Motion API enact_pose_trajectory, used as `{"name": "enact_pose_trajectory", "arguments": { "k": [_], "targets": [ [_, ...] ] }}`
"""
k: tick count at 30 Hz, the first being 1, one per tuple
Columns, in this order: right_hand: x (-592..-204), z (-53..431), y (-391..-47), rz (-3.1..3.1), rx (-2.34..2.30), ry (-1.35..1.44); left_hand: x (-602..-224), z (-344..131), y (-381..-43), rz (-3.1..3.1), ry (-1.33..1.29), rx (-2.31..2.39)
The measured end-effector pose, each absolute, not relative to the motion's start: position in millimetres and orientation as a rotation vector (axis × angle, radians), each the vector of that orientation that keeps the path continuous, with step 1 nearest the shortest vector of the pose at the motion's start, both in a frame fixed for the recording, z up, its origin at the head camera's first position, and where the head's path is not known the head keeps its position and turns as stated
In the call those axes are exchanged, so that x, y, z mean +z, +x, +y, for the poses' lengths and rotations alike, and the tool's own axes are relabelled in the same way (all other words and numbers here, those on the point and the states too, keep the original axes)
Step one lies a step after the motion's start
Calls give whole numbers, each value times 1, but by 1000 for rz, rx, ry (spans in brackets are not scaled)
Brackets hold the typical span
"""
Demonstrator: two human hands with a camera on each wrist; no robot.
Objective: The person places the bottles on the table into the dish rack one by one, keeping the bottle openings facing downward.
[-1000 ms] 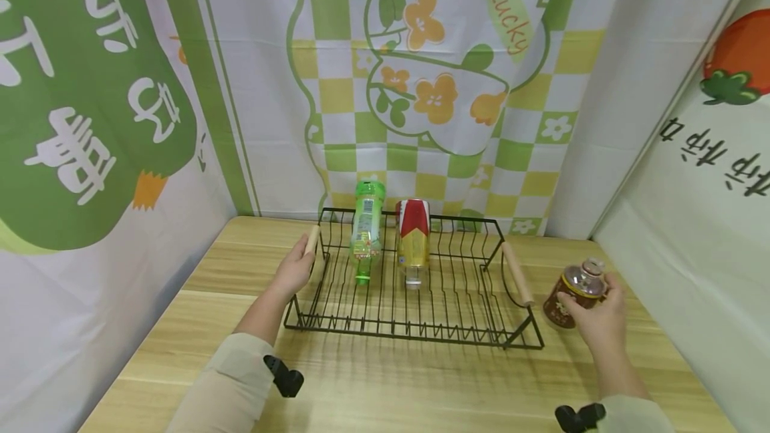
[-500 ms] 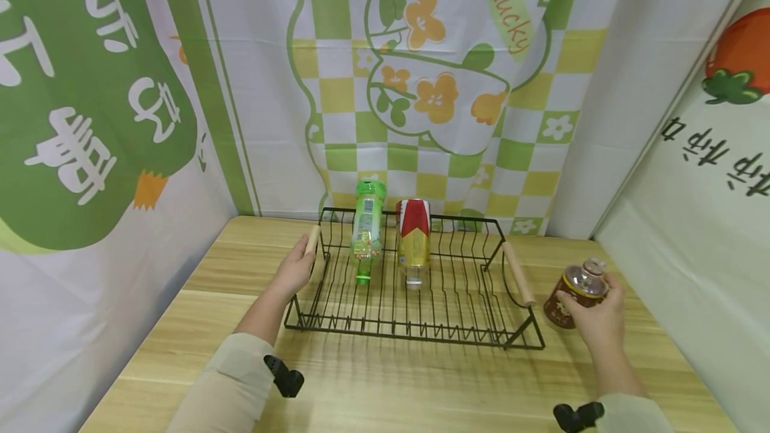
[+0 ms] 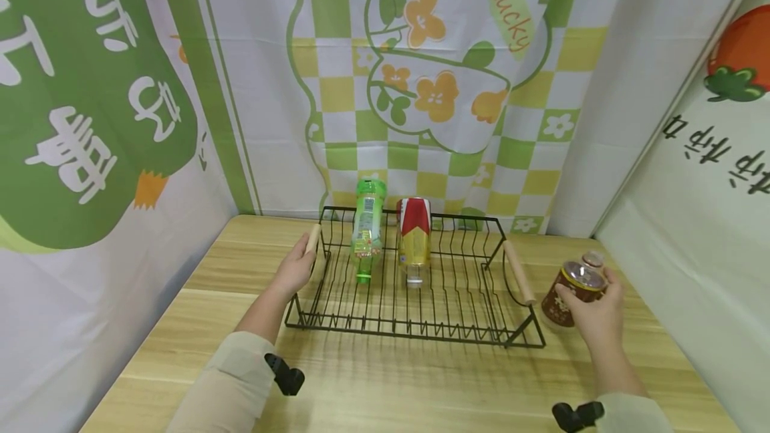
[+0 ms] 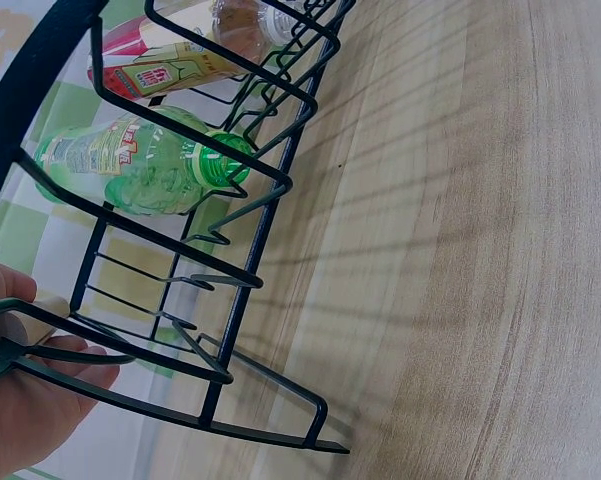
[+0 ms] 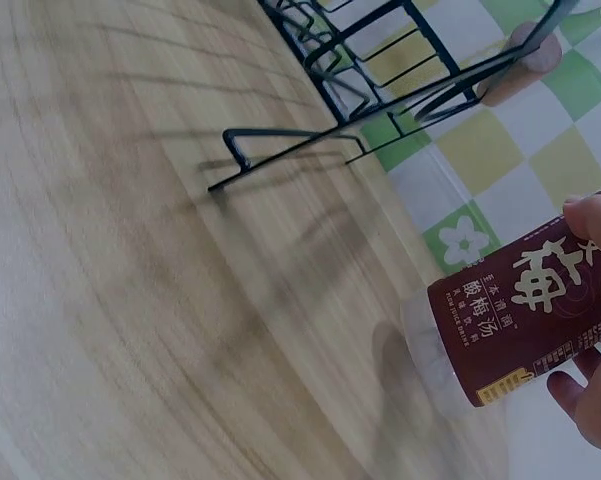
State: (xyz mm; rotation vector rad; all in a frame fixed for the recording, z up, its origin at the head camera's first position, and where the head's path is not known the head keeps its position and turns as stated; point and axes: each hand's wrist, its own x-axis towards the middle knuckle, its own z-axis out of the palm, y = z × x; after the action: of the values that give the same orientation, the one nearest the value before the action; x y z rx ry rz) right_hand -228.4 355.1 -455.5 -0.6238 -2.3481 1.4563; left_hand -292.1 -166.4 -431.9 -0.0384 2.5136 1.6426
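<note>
My left hand (image 3: 295, 269) grips the left wooden handle (image 3: 313, 238) of a black wire dish rack (image 3: 415, 336). On the right, my right hand (image 3: 601, 313) holds a plum juice bottle (image 5: 510, 320) with a brown label and clear base, thumb on the near side and fingers around the far side. The bottle leans, its base close over the table, just right of the rack. Inside the rack lie a green plastic bottle (image 3: 368, 226) and a clear bottle with a red and yellow label (image 3: 415, 232), both with their necks toward me.
The rack's right wooden handle (image 3: 519, 272) stands between the rack's wires and the plum juice bottle. Under everything is a wood-grain table (image 3: 361, 386). Printed cloth (image 3: 337, 99) hangs at the back and along both sides.
The plum juice bottle has tipped and risen slightly in my right hand. My left hand, the rack and the two bottles in it stay put.
</note>
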Motion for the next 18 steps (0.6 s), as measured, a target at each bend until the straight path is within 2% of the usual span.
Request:
{"name": "enact_pose_trajectory", "arguments": {
  "k": [18],
  "targets": [
    [-421,338,-232,-2310,1495,-571,-435,-167,-295,2522,-42,1643]
  ]
}}
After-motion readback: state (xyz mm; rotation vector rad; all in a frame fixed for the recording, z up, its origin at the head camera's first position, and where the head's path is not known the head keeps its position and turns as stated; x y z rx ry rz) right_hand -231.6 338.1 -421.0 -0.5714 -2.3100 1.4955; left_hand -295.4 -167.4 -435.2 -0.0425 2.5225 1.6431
